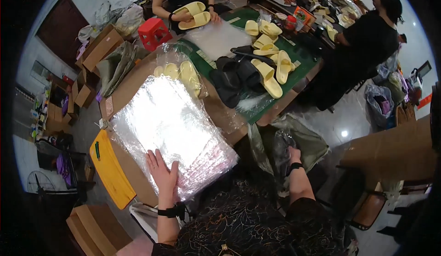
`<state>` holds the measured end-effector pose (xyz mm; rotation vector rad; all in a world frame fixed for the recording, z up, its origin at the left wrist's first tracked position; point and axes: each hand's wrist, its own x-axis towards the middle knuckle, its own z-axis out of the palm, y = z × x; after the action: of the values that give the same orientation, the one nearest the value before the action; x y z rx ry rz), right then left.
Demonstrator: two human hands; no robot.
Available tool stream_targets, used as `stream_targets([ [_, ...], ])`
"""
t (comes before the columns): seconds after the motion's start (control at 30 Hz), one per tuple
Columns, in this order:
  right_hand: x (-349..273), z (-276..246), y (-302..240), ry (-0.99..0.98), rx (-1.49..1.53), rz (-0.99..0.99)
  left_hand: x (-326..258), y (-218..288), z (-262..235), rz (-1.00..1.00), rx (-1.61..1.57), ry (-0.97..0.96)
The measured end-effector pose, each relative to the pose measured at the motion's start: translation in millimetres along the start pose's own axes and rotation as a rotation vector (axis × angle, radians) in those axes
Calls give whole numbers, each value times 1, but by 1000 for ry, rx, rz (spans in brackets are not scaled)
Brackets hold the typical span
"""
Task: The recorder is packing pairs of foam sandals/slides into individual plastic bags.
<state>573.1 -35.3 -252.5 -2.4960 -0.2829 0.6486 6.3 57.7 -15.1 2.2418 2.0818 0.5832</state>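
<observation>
My left hand (163, 173) lies flat, fingers apart, on a stack of clear plastic bags (170, 118) that shines in the light. Off to the right, my right hand (294, 155) is lowered into an open greenish woven sack (310, 139). Its fingers are closed at a dark bundle in clear plastic (281, 146); they are partly hidden, and what is inside the plastic is unclear. Just beyond the stack, pale yellow slippers (188, 76) rest in clear plastic. Black slippers (225, 83) and loose yellow slippers (268, 81) sit on the green mat (257, 113).
A yellow board (110, 171) with a pen edges the table's left side. Across the table, a person holds yellow slippers (195, 16) beside a red stool (154, 34). Another person in black (358, 49) works at the right. Cardboard boxes (103, 49) stand on the left.
</observation>
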Motion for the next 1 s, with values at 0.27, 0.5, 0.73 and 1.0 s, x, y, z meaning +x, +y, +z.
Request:
stream_targets([
  [0.27, 10, 71, -194, -319, 189, -566, 3, 5, -9, -92, 11, -44],
  [0.5, -18, 173, -354, -492, 339, -647, 10, 11, -12, -103, -16, -30],
  [0.73, -33, 230, -376, -887, 659, 343, 3, 12, -18, -179, -1, -40],
  [1.0, -35, 192, -405, -990, 825, -47, 6, 12, -13, -163, -34, -38],
])
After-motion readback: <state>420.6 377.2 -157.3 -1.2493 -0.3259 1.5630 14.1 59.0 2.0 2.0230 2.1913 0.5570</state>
